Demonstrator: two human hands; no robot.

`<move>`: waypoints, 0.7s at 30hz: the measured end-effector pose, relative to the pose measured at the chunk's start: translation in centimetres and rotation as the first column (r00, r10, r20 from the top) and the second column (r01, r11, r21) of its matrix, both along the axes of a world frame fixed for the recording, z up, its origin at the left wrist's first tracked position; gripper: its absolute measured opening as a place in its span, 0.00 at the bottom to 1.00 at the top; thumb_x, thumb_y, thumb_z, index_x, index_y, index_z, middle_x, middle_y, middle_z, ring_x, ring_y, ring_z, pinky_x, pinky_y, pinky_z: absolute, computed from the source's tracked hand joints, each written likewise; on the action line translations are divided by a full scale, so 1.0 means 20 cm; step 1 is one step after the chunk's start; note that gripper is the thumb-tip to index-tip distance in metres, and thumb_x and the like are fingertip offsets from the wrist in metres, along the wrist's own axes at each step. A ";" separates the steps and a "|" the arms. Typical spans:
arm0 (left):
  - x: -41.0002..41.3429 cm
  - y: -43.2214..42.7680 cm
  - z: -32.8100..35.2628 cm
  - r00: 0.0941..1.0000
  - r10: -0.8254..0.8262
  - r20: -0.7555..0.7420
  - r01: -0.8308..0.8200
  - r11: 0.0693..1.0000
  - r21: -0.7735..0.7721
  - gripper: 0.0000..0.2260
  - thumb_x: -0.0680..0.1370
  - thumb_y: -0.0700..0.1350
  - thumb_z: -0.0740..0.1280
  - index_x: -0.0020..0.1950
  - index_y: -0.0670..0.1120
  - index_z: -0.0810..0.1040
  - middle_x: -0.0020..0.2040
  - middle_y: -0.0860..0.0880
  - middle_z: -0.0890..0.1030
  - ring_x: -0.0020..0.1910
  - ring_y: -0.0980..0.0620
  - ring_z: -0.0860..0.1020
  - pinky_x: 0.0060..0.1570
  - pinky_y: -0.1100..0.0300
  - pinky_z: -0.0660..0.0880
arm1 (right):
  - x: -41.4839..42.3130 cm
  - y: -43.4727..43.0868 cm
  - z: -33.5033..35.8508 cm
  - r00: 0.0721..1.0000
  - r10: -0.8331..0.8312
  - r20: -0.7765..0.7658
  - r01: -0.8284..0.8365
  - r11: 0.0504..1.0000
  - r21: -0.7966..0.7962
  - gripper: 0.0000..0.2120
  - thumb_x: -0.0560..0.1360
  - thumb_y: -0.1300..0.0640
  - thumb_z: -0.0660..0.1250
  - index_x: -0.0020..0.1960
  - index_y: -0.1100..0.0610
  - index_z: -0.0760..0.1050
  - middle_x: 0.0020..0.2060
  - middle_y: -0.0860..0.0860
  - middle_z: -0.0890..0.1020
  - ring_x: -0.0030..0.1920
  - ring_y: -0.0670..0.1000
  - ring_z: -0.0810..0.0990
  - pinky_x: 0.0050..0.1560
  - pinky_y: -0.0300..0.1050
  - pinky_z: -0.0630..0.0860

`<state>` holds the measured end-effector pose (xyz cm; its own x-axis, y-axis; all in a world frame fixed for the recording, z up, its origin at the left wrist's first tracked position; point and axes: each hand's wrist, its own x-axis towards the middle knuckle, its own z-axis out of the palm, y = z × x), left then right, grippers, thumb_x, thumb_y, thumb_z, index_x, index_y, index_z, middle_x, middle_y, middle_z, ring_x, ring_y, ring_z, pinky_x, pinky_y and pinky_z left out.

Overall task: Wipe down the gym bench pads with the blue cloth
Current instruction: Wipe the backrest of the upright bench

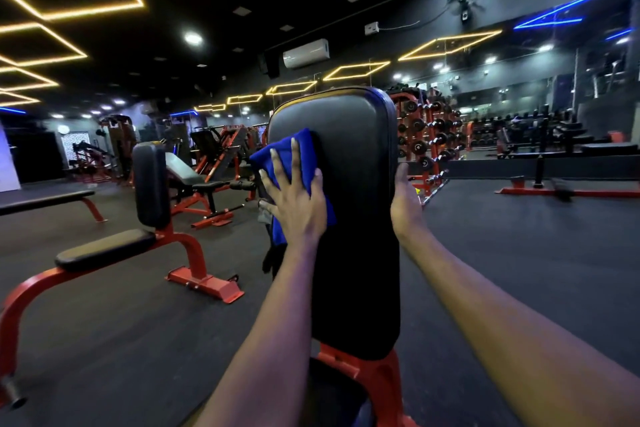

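the pad (349, 218) stands upright ahead. right hand (407, 199) rests at its right edge, fingers hidden, grip unclear. left hand (298, 201), fingers spread flat, presses the cloth (308, 144) on the pad's upper left edge; unpinched, it may slide off.

The back pad (349, 191) is smooth black upholstery with a soft sheen — the blue cloth (304, 152) looks soft and matt. The bench frame (379, 376) is red-painted metal, glossy.
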<state>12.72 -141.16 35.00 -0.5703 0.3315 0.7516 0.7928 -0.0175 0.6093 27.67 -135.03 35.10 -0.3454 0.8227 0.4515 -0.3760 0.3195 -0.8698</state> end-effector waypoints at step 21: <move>-0.10 -0.05 -0.08 0.999 0.036 -0.002 -0.036 0.998 0.059 0.23 0.81 0.53 0.59 0.73 0.69 0.58 0.79 0.56 0.54 0.72 0.40 0.60 0.66 0.38 0.65 | -0.06 0.04 -0.10 0.978 -0.168 -0.121 0.163 0.985 -0.051 0.20 0.83 0.40 0.54 0.40 0.51 0.73 0.32 0.43 0.71 0.36 0.42 0.73 0.48 0.39 0.71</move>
